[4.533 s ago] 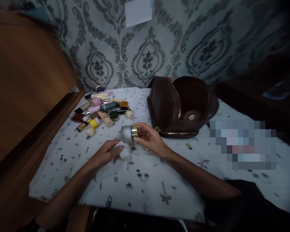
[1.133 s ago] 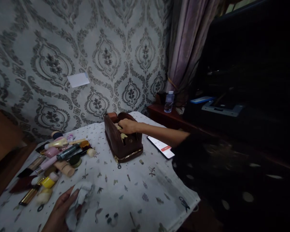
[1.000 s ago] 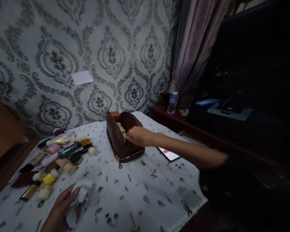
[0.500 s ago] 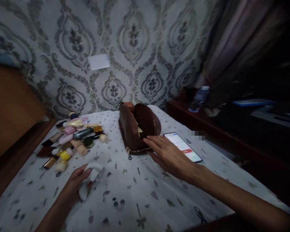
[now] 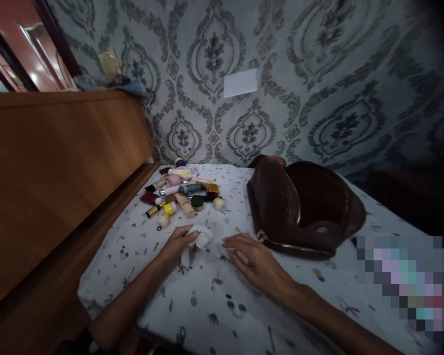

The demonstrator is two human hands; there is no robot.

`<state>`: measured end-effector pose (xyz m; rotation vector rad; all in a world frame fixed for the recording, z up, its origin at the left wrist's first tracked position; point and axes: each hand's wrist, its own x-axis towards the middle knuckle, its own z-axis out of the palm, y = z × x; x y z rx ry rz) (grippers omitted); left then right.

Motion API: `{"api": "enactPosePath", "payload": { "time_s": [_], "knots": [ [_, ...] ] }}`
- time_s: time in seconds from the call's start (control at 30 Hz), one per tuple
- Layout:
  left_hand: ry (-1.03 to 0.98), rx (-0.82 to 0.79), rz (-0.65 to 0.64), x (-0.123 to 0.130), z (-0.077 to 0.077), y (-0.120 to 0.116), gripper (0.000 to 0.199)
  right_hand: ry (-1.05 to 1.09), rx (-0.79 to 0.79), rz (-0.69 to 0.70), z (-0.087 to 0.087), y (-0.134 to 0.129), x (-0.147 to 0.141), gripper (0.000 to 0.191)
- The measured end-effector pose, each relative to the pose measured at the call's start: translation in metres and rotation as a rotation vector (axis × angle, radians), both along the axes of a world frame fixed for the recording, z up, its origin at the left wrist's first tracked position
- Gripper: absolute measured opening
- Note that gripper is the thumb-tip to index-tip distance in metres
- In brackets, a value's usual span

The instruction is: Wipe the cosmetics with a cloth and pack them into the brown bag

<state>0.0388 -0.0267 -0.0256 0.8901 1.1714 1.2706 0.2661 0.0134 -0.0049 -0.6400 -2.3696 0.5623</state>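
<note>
A crumpled white tissue or cloth is held in my left hand, between thumb and fingers, in front of the cosmetics. My right hand hovers over the cloth-covered surface with fingers loosely spread and nothing in them, just left of the brown bag. That brown bag stands unzipped and gaping at the right. Behind my left hand lie several cosmetics in a pile, among them a beige tube, a dark green tube, an amber-lidded jar and a dark round jar.
A wooden panel rises along the left edge. The patterned wall stands behind, with a white paper on it. At the lower right, a pixelated patch hides part of the white printed cloth.
The view has turned left, so the bag appears farther right and larger. My right hand has moved away from the bag's front, toward my left hand, which still holds the white tissue.
</note>
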Motion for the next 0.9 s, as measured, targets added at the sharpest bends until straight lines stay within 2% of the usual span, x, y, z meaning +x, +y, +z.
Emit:
{"api": "enactPosePath", "payload": {
  "time_s": [0.1, 0.2, 0.33, 0.43, 0.53, 0.6, 0.7, 0.8, 0.9],
  "knots": [
    [0.046, 0.042, 0.045, -0.003, -0.003, 0.002, 0.05, 0.082, -0.372, -0.023, -0.011, 0.004, -0.034, 0.026],
    [0.145, 0.105, 0.103, -0.007, -0.003, 0.003, 0.051, 0.185, -0.593, -0.005, -0.025, 0.007, -0.058, 0.028],
    [0.389, 0.219, 0.238, -0.034, 0.007, 0.008, 0.054, 0.208, -0.604, -0.057, -0.042, 0.007, -0.067, 0.032],
    [0.671, 0.298, 0.372, -0.08, 0.025, 0.018, 0.046, 0.175, -0.589, -0.069, -0.047, 0.006, -0.062, 0.035],
    [1.011, 0.314, 0.447, -0.134, 0.044, 0.031, 0.027, 0.159, -0.599, -0.066, -0.047, 0.006, -0.059, 0.035],
    [1.219, 0.271, 0.414, -0.164, 0.05, 0.042, 0.022, 0.145, -0.591, -0.067, -0.045, 0.006, -0.059, 0.035],
    [1.474, 0.157, 0.212, -0.192, 0.048, 0.058, 0.031, 0.14, -0.581, -0.069, -0.042, 0.006, -0.06, 0.035],
    [1.662, 0.041, -0.009, -0.204, 0.041, 0.074, 0.048, 0.144, -0.585, -0.06, -0.038, 0.005, -0.059, 0.036],
    [1.806, -0.049, -0.125, -0.206, 0.039, 0.089, 0.054, 0.146, -0.595, -0.048, -0.035, 0.004, -0.058, 0.035]
  ]
}}
